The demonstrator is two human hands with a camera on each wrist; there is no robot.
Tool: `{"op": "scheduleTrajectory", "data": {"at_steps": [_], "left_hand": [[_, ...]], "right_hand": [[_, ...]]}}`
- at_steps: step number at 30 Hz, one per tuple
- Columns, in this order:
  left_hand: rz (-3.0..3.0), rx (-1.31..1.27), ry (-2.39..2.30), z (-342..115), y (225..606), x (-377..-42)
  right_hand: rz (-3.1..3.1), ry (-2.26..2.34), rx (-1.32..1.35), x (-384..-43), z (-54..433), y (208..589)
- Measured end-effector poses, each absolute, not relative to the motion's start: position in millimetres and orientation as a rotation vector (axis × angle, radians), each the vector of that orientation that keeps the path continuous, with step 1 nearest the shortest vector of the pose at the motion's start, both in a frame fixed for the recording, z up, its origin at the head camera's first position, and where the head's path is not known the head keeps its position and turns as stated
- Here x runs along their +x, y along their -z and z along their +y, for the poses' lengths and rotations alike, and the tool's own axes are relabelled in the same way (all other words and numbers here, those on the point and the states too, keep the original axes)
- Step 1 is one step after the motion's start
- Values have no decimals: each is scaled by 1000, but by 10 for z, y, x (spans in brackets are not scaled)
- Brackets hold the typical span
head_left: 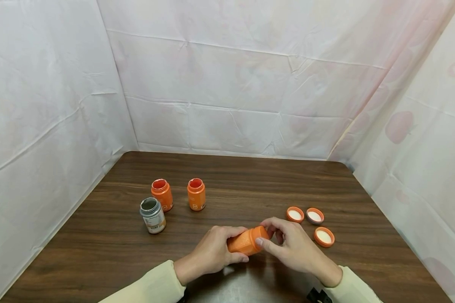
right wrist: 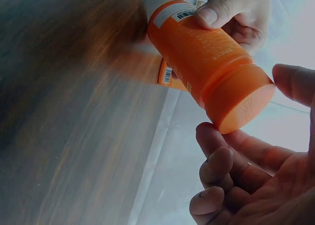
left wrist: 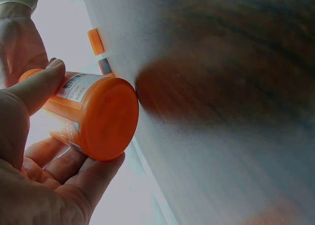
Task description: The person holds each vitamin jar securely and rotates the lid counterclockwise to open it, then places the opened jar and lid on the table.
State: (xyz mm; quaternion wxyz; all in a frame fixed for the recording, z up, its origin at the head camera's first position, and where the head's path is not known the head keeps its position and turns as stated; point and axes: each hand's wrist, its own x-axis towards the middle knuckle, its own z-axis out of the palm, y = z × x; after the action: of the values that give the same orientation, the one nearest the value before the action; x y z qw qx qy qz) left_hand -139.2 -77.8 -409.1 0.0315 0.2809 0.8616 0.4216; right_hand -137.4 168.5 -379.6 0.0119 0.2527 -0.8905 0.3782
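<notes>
An orange bottle [head_left: 245,243] lies tilted between my two hands, low over the table's front. My left hand [head_left: 215,248] grips its body, thumb on one side and fingers on the other; its round base [left wrist: 112,119] faces the left wrist view. At the other end sits an orange screw cap [right wrist: 241,98], on the bottle's neck. My right hand [head_left: 293,246] pinches that cap between thumb and fingertips, as the right wrist view shows. A printed label with a barcode [left wrist: 76,87] wraps the body near the base.
Two open orange bottles [head_left: 162,195] [head_left: 196,195] and an open grey bottle [head_left: 153,216] stand on the left of the wooden table [head_left: 242,181]. Three caps [head_left: 295,214] [head_left: 315,216] [head_left: 324,237] lie with white insides up, right of my hands. Pale sheets [head_left: 227,84] hang around the table.
</notes>
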Motion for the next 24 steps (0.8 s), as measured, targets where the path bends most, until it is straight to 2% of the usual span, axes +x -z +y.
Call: {"op": "scheduleTrajectory", "data": {"at_steps": [10, 24], "left_hand": [[2667, 886, -1291, -777, 4091, -1392], [2675, 896, -1280, -782, 4094, -1394]], "right_hand": [[-2749, -1156, 813, -1377, 1712, 3808], [-2594, -1142, 1009, -1375, 1740, 3809]]}}
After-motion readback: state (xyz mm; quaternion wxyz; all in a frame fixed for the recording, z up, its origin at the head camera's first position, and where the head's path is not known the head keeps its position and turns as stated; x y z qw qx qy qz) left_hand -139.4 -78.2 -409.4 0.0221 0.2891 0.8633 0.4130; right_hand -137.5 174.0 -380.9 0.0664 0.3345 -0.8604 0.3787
